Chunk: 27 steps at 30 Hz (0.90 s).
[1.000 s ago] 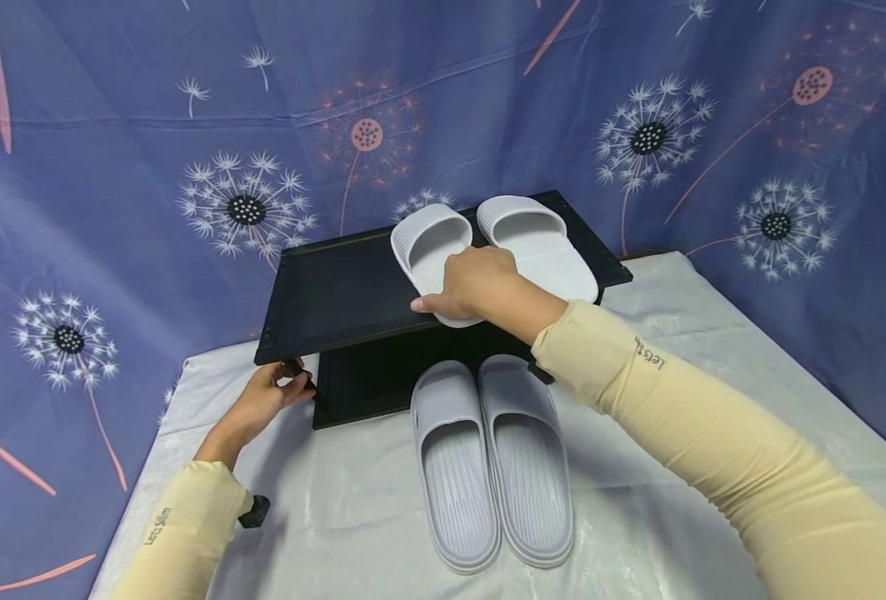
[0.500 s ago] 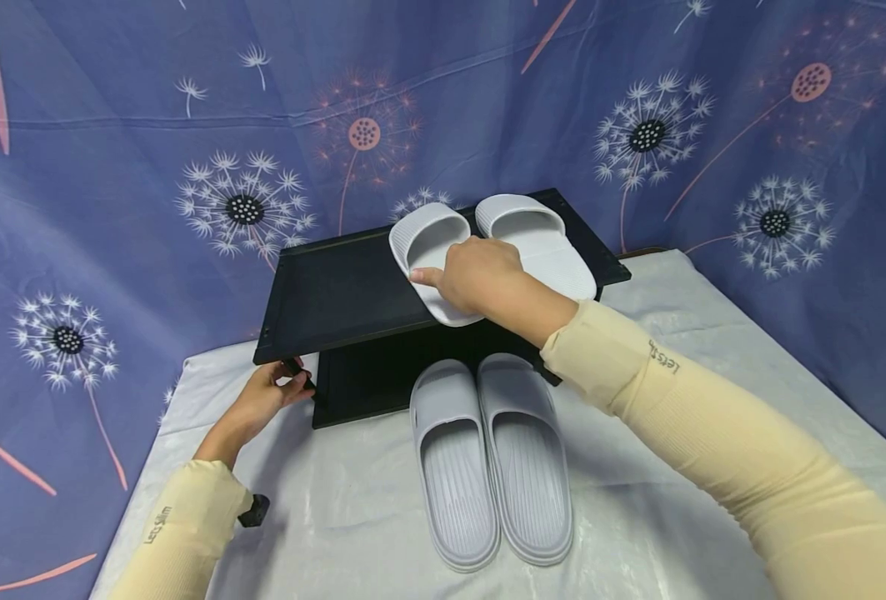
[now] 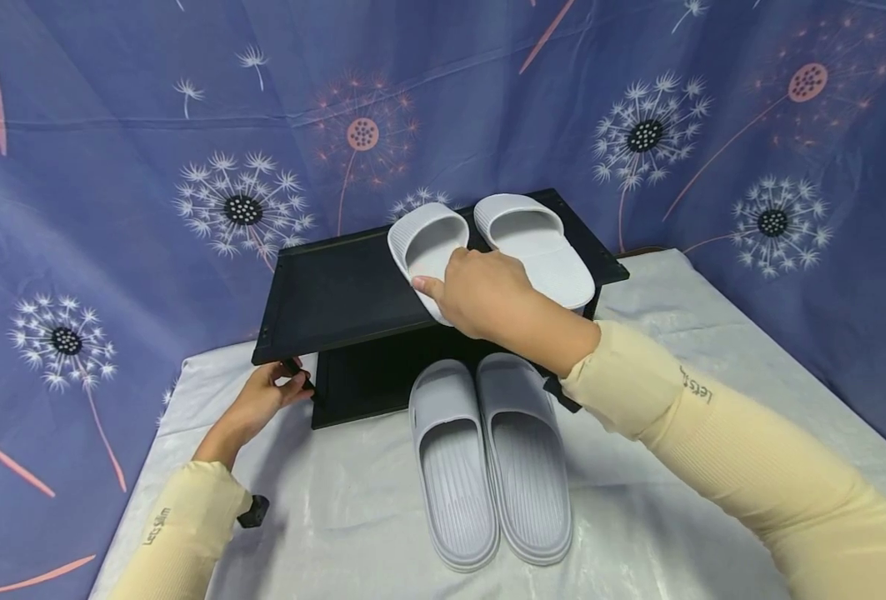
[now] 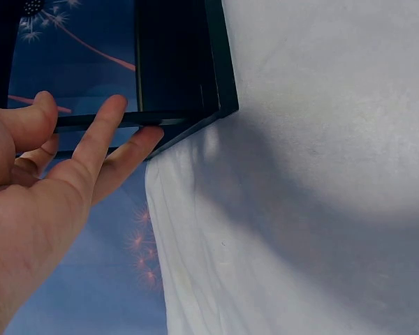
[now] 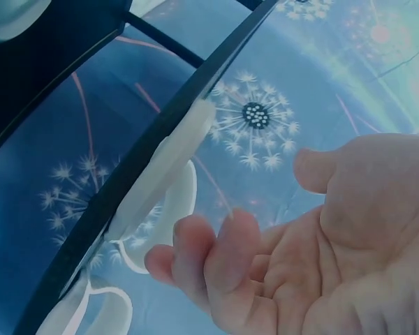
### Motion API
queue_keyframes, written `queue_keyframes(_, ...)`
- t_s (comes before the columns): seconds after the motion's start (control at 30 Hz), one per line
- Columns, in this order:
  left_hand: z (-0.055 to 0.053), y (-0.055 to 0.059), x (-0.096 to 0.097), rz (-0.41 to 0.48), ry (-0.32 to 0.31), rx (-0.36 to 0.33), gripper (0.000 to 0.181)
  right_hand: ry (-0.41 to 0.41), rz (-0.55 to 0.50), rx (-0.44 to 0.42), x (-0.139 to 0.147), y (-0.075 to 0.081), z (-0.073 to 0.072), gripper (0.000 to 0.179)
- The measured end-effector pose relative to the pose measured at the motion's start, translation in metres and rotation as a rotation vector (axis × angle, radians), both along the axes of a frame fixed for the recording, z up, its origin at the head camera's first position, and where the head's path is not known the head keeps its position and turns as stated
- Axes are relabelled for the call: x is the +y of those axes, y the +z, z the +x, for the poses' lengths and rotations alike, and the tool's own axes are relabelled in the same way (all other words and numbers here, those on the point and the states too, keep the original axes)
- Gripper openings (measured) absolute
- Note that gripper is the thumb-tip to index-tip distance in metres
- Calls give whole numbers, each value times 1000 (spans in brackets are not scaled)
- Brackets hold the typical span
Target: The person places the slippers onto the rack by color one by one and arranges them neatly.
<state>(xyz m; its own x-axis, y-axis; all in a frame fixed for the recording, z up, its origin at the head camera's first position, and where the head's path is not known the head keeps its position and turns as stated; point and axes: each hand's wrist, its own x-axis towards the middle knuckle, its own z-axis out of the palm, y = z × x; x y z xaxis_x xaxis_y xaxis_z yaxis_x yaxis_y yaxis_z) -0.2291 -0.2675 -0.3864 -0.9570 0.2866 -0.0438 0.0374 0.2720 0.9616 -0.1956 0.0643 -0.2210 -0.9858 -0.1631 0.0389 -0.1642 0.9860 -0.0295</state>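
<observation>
A black two-tier shoe rack [image 3: 337, 292] stands against the backdrop. My left hand [image 3: 251, 406] grips its thin left post [image 4: 77, 122], thumb on one side and fingers on the other. On the top shelf lie two white slippers, the left one [image 3: 418, 233] and the right one [image 3: 555, 265], toes toward the back. My right hand [image 3: 483, 287] is over the heel of the left white slipper, partly hiding it. In the right wrist view its fingers [image 5: 227, 258] hang loosely curled beside that slipper's sole [image 5: 167, 167], with nothing between them.
Two grey slippers [image 3: 458, 492] lie side by side in front of the rack, toes at the lower shelf [image 3: 367, 375]. A pale cloth [image 3: 337, 517] covers the table. A blue dandelion-print curtain [image 3: 150, 67] hangs behind.
My right hand has shifted slightly right and toward me, its forearm swinging right; its thumb first lifted, then lowered a little. The left hand and the slippers stay put.
</observation>
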Motion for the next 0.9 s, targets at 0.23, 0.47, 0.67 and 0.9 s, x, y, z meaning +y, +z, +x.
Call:
queue_keyframes(0.23, -2, -1, -1, 8, -10, -1, 23, 17, -1, 28, 2, -2, 17, 78)
queue_keyframes(0.47, -1, -1, -1, 16, -5, -1, 23, 26, -9, 48, 4, -5, 34, 77)
queue_keyframes(0.67, -1, 0, -1, 10, -7, -2, 26, 49, -16, 128, 5, -8, 48, 75)
queue_keyframes(0.9, -1, 0, -1, 1, -13, -10, 25, 55, -48, 161, 10, -13, 59, 66)
